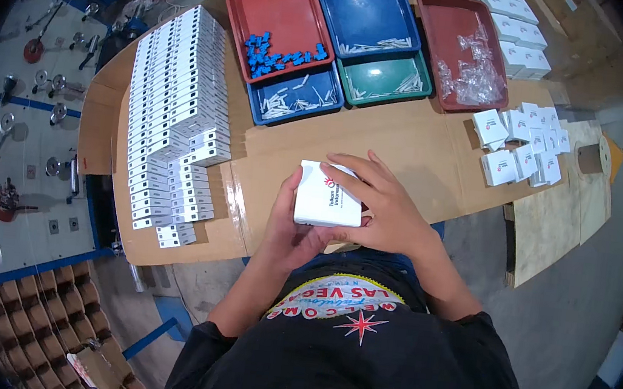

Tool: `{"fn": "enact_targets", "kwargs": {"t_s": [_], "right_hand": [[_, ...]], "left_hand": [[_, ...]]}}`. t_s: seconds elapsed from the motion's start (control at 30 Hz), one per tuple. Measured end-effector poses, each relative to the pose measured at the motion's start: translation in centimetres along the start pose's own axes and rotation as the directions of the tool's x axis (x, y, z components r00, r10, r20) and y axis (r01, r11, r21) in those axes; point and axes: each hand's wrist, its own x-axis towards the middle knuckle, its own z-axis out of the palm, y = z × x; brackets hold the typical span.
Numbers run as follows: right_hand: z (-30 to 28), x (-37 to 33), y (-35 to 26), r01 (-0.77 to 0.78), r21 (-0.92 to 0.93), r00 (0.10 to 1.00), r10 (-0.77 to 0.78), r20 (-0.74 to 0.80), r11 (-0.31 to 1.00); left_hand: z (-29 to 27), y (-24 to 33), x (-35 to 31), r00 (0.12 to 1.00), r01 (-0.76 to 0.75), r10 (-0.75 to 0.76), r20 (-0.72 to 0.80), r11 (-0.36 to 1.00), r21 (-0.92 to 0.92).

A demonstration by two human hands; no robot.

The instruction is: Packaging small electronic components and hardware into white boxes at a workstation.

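A small square white box (318,201) with a red mark and dark print on top is held between both hands, above the near edge of the cardboard-covered table. My left hand (287,226) grips it along its left side and lower corner, thumb up the side. My right hand (380,208) wraps its right side, with fingers lying across the far right part of the top. What the fingers underneath do is hidden.
On the left stand long rows of white boxes (177,97). Beyond are a red tray (271,0) with blue pieces, a blue tray (362,6), a smaller blue tray (263,117), a green tray (384,81) and a dark red tray (451,19) with clear plastic. Several white boxes (499,167) lie at right.
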Motion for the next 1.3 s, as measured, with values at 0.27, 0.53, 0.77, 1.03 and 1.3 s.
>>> {"fn": "enact_targets", "kwargs": {"t_s": [0.27, 0.53, 0.77, 1.03, 1.3], "right_hand": [[-0.3, 0.3, 1.0, 0.006, 0.390, 0.999, 0.014, -0.049, 0.921], [-0.1, 0.1, 0.2, -0.043, 0.354, 0.988, 0.091, -0.122, 0.934], [-0.5, 1.5, 0.0, 0.141, -0.030, 0.950, -0.144, -0.276, 0.990], [-0.1, 2.6, -1.3, 0.225, -0.106, 0.920, -0.247, -0.304, 0.969], [1.1, 3.0, -1.7, 0.245, 0.006, 0.932, -0.234, -0.278, 0.969]], "left_hand": [[2.4, 0.9, 1.2, 0.973, 0.182, -0.168, -0.158, 0.981, 0.072], [3.3, 0.8, 1.0, 0.958, 0.184, -0.157, -0.242, 0.979, 0.092], [2.9, 0.9, -0.4, 0.931, 0.268, -0.250, -0.264, 0.963, 0.033], [2.8, 0.7, -0.3, 0.928, 0.311, -0.272, -0.255, 0.942, 0.127], [2.3, 0.4, -1.3, 0.910, 0.272, -0.232, -0.344, 0.960, 0.072]]}}
